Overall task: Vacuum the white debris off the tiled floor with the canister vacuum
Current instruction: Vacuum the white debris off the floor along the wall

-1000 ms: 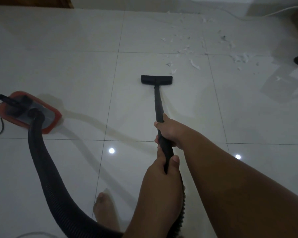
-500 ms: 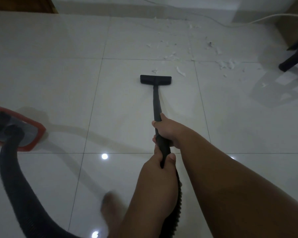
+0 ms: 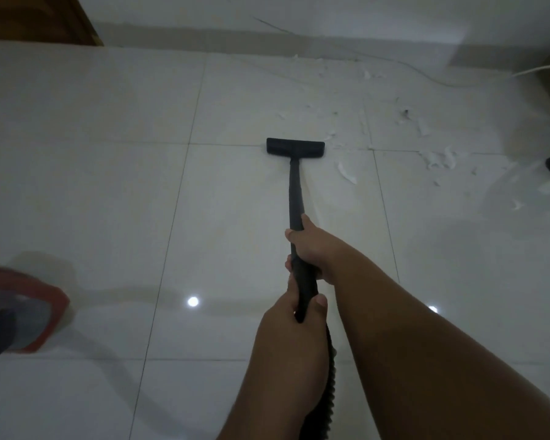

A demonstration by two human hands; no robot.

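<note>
Since half a second ago the nozzle has been pushed forward onto the grout line at upper centre. The curled white scrap that lay ahead of it now sits to its lower right, passed by. The vacuum body has also slid down to the lower left edge, blurred.

The tiled floor fills the frame. The ribbed hose runs off the bottom centre, and the black wand reaches up from the hands to the nozzle. The right hand grips the wand with its fingers wrapped fully round it. The left hand sits just below, curled tight round the handle end. Most of the white debris is strewn across the upper right, well to the right of the nozzle.

The likely miss is going straight on: this line leaves the scraps to the right untouched, and the nozzle edge may only nudge the light pieces aside. A longer reach could pull the hose taut and drag or tip the vacuum body. The thin white cable in the upper right could be caught or sucked up once the nozzle works that way.
</note>
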